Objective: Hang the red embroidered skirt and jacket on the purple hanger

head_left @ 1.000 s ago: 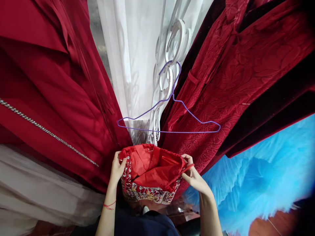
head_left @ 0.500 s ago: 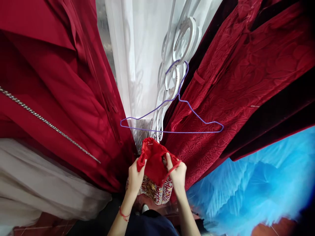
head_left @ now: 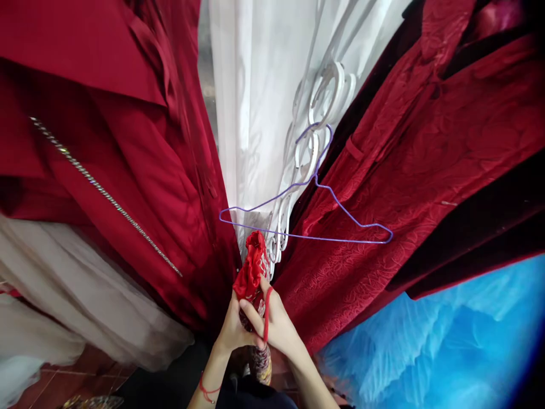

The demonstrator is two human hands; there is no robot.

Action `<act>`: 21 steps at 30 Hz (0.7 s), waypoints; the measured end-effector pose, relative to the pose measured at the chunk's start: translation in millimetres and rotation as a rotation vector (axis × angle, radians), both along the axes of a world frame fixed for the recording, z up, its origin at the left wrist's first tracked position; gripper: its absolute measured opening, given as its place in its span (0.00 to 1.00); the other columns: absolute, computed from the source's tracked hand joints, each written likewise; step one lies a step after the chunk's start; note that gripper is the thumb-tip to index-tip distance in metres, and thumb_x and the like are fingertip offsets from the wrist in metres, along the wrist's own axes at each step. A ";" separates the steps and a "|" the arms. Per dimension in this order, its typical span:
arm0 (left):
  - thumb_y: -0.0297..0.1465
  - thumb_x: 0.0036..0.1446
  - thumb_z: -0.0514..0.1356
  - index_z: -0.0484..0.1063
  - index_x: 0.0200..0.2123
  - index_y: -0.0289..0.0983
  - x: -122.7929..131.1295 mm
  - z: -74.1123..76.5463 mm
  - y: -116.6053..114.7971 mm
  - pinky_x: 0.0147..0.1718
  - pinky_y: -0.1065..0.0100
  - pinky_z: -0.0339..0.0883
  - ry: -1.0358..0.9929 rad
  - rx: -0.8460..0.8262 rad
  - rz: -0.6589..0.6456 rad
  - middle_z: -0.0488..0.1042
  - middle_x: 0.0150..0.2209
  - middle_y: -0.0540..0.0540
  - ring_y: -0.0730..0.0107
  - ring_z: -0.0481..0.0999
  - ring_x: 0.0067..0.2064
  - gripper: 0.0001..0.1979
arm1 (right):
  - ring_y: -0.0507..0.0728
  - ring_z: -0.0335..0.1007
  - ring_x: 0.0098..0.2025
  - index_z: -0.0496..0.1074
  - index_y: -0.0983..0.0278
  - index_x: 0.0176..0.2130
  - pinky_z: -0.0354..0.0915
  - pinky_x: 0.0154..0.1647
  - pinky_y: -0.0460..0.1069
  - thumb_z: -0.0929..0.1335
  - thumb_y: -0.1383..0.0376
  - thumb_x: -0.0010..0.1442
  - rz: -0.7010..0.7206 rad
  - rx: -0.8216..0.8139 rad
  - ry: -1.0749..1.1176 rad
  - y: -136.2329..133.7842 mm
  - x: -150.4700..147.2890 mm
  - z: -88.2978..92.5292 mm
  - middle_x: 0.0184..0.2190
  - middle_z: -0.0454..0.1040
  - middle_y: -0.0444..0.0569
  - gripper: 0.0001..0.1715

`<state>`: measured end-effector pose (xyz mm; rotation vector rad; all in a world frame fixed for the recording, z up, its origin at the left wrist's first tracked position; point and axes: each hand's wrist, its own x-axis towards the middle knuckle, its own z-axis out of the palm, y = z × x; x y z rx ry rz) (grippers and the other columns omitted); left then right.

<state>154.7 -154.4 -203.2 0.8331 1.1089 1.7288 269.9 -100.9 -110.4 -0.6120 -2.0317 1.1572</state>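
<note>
A garment with a shiny red lining (head_left: pixel 250 272) and a patterned red, white and gold outer side (head_left: pixel 261 363) is bunched between my hands, low in the middle of the view. My left hand (head_left: pixel 233 328) is closed on its left edge. My right hand (head_left: pixel 276 325) grips the gathered fabric from the other side, with fingers close to the left hand. A thin red strap (head_left: pixel 267 312) lies over the right hand. Just beyond the garment hangs a bare purple wire hanger (head_left: pixel 327 240). The garment's lower part is partly hidden by the hands.
Dark red gowns hang at left (head_left: pixel 149 187) and right (head_left: pixel 395 187). A white scrolled metal rack (head_left: pixel 327 94) stands between them before white drapes (head_left: pixel 264 68). Fluffy blue fabric (head_left: pixel 460 341) spreads at lower right, beige tulle (head_left: pixel 106 284) at lower left.
The garment's opening, spread wide before, is now folded narrow and gathered. My right hand has moved left, close to my left hand. The view has shifted slightly.
</note>
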 end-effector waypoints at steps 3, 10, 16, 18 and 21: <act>0.61 0.34 0.68 0.71 0.54 0.46 -7.2 -4.0 -11.3 0.56 0.49 0.69 -0.151 0.091 0.106 0.74 0.55 0.39 0.47 0.75 0.55 0.44 | 0.63 0.57 0.67 0.45 0.63 0.71 0.54 0.69 0.59 0.69 0.63 0.60 0.196 0.099 -0.041 -5.9 -2.3 -0.6 0.63 0.63 0.56 0.48; 0.48 0.43 0.70 0.75 0.46 0.39 -29.8 13.7 -54.8 0.42 0.60 0.74 -0.216 -0.175 0.602 0.81 0.37 0.45 0.55 0.81 0.42 0.29 | 0.61 0.45 0.72 0.31 0.59 0.73 0.50 0.71 0.58 0.65 0.69 0.62 0.657 0.215 -0.016 -30.4 -34.4 -12.1 0.71 0.49 0.55 0.52; 0.50 0.50 0.65 0.75 0.37 0.39 -67.3 41.4 -124.3 0.40 0.64 0.74 -0.292 -0.050 0.911 0.80 0.34 0.49 0.64 0.80 0.37 0.21 | 0.60 0.57 0.68 0.63 0.52 0.64 0.57 0.67 0.59 0.61 0.66 0.68 0.811 0.075 0.190 -87.5 -67.8 -39.4 0.67 0.58 0.51 0.28; 0.50 0.53 0.63 0.75 0.40 0.39 -86.1 50.6 -155.2 0.43 0.63 0.74 -0.332 0.029 1.000 0.80 0.39 0.47 0.63 0.80 0.41 0.22 | 0.60 0.66 0.61 0.76 0.54 0.52 0.63 0.62 0.59 0.61 0.62 0.69 0.790 -0.116 0.215 -105.9 -80.0 -61.9 0.59 0.69 0.51 0.18; 0.51 0.56 0.60 0.74 0.48 0.40 -113.8 57.8 -212.8 0.50 0.61 0.72 -0.362 0.081 1.123 0.79 0.48 0.44 0.60 0.78 0.51 0.25 | 0.60 0.72 0.53 0.80 0.56 0.42 0.68 0.56 0.58 0.63 0.56 0.68 0.777 -0.326 0.168 -135.8 -104.0 -103.1 0.50 0.75 0.51 0.17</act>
